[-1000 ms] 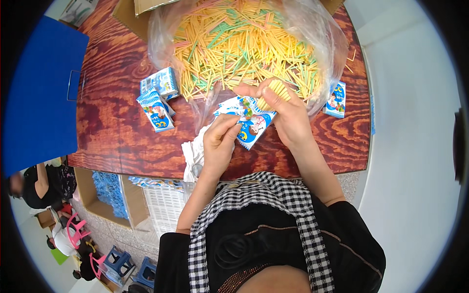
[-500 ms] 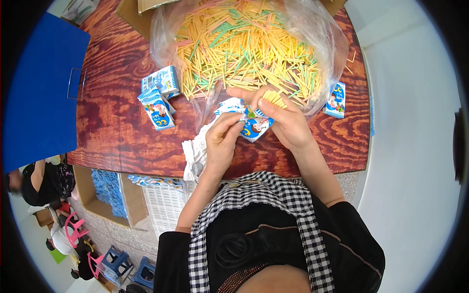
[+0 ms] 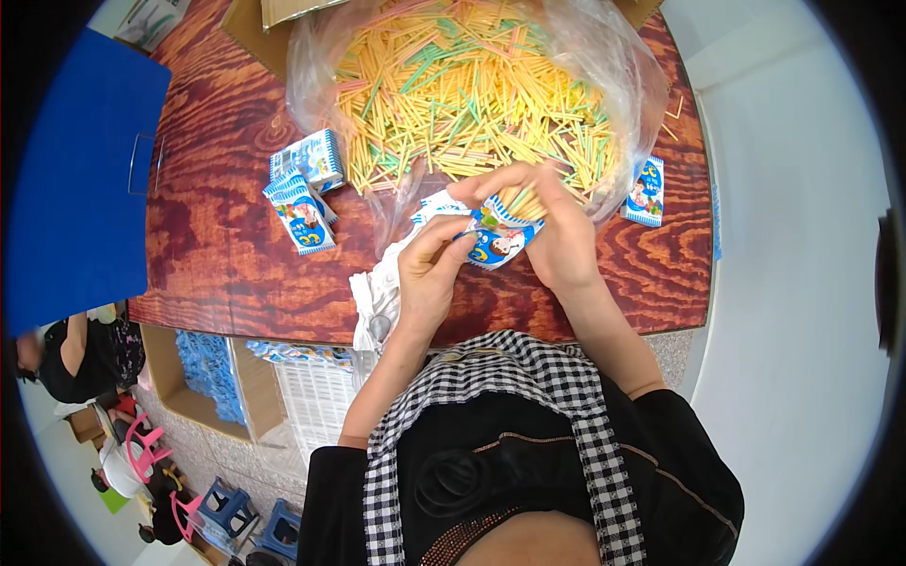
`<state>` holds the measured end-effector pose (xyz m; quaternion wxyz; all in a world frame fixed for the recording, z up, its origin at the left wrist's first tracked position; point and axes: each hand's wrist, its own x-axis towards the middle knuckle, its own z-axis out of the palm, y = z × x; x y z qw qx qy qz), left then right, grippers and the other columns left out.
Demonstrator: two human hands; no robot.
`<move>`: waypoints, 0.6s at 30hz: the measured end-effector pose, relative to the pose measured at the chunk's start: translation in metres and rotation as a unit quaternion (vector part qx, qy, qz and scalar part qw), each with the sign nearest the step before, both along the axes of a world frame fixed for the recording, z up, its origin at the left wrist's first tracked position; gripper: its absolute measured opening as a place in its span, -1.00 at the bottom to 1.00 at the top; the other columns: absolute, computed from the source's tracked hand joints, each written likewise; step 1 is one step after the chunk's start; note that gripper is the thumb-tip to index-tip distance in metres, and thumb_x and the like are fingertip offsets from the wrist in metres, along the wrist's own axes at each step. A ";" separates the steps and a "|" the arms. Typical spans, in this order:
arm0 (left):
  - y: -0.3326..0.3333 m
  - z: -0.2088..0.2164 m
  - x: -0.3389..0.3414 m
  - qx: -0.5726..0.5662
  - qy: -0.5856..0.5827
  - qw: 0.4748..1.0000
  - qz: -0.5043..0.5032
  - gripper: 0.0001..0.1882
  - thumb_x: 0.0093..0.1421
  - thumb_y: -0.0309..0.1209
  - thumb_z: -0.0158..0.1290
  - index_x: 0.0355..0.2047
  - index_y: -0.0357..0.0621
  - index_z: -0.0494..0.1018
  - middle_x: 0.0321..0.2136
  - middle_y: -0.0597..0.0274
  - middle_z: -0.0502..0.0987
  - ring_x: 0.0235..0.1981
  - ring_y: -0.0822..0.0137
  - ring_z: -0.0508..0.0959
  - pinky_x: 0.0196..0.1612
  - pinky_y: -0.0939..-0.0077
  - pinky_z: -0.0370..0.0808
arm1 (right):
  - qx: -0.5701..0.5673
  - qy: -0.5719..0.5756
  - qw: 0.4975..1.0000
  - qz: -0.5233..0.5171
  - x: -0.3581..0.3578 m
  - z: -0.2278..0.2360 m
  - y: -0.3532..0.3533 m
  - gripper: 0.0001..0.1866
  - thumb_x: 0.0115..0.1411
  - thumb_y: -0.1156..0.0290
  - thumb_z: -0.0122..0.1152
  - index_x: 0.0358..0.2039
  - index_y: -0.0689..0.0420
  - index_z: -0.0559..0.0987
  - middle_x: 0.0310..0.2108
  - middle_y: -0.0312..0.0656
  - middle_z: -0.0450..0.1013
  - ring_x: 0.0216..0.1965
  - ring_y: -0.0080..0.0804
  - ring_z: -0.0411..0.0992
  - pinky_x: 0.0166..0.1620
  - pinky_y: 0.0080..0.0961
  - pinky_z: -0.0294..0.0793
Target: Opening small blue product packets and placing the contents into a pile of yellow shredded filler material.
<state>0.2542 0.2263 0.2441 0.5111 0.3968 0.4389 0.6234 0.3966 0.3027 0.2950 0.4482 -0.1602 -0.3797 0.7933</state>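
I see the wood-grain table [image 3: 217,269], clear bag [image 3: 618,71] of loose sticks [image 3: 472,104] on its far side. Right hand [image 3: 568,241] curls round a stick bundle [image 3: 519,202]; left hand [image 3: 429,274] pinches the left edge of a blue-white packet [image 3: 500,247], which sits between the hands, just near of the bag. Risks I'd flag: film could tear if tugged sideways; sticks could catch the mouth and snap, or scatter if the right grip slackens. Insertion depth: can't tell.
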 end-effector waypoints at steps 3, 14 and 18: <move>-0.002 -0.002 -0.001 -0.008 -0.021 1.000 0.005 -0.84 0.17 -0.63 0.05 -0.21 -0.33 0.50 -0.25 0.24 0.49 -0.22 0.48 0.46 -0.13 0.66 0.38 | 0.091 -0.130 0.987 -0.011 -0.005 -0.005 -0.003 -0.63 0.32 0.29 -0.18 -0.10 0.35 0.43 -0.10 0.11 0.45 -0.02 -0.18 0.42 0.08 -0.27 0.35; -0.007 -0.013 -0.002 -0.072 -0.142 0.987 0.029 -0.82 0.20 -0.63 0.02 -0.18 -0.32 0.47 -0.23 0.24 0.51 -0.20 0.49 0.48 -0.10 0.62 0.40 | -0.258 0.063 0.960 -0.088 -0.013 -0.014 -0.015 -0.66 0.34 0.25 -0.06 -0.06 0.27 0.41 -0.25 -0.13 0.48 -0.17 -0.34 0.45 -0.08 -0.42 0.45; -0.001 -0.011 0.002 -0.096 -0.244 0.965 0.016 -0.79 0.21 -0.62 0.00 -0.13 -0.27 0.45 -0.23 0.20 0.53 -0.21 0.46 0.52 -0.10 0.55 0.47 | -0.356 0.162 0.918 -0.072 -0.008 -0.018 0.010 -0.71 0.36 0.23 -0.10 -0.19 0.23 0.42 -0.47 -0.27 0.35 -0.43 -0.48 0.32 -0.31 -0.58 0.36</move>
